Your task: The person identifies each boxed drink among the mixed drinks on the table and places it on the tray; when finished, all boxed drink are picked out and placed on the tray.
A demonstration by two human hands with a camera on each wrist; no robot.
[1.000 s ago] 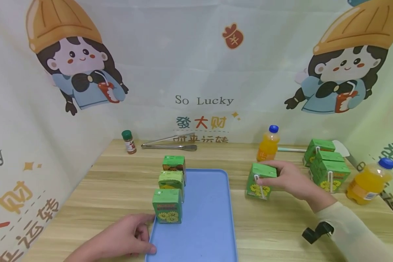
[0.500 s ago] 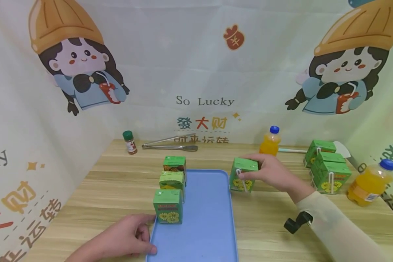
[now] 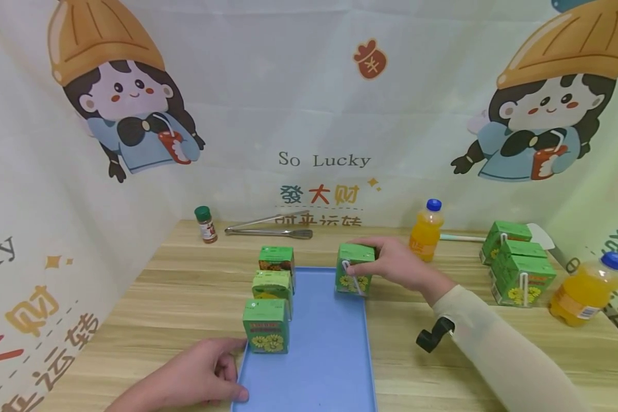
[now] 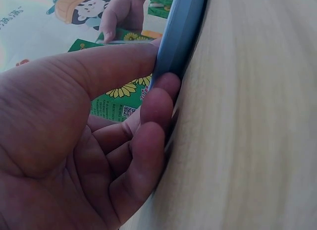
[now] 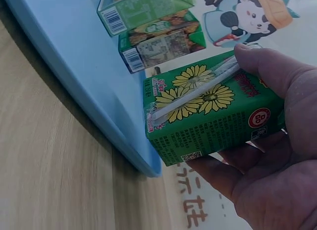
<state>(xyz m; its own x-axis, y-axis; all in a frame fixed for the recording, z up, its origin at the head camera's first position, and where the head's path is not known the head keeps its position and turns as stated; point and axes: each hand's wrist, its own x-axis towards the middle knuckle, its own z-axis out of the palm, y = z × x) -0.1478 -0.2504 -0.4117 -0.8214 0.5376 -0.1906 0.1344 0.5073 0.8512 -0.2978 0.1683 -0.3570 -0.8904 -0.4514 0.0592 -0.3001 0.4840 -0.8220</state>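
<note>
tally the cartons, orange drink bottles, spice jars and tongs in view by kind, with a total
Cartons: 7 (3 on the tray, 1 in the right hand, 3 farther right)
Orange drink bottles: 2
Spice jars: 1
Tongs: 1
Total: 11

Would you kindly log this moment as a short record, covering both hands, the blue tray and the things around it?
Left hand: holds the left edge of the blue tray
Right hand: grips a flower-print carton at the tray's far right corner
On the tray: three green cartons in a row along its left side
Right of the tray: two blue-capped bottles, more green cartons
Toward the back: metal tongs, green-capped jar
</note>
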